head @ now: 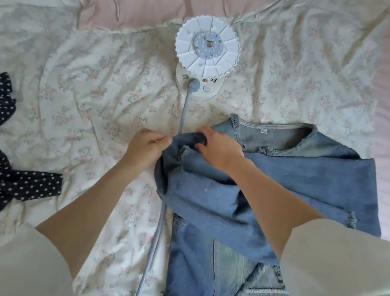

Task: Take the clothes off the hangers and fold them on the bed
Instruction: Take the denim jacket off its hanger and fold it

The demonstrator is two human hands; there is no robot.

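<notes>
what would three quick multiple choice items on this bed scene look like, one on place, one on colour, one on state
1. Where does the polka-dot ribbon lie?
A. at the left of the bed
B. on the jacket
C. under the lamp

2. What colour is the denim jacket?
A. red
B. blue
C. green

3. What are the hands doing?
A. both rest flat on the bed
B. both grip the jacket's sleeve
C. one lifts the lamp

Answers: 1 A, it lies on the floral cover, apart from the jacket. 2 B, faded blue with frayed edges. 3 B, left hand and right hand curl fingers round the sleeve end; the lamp stands untouched.
</notes>
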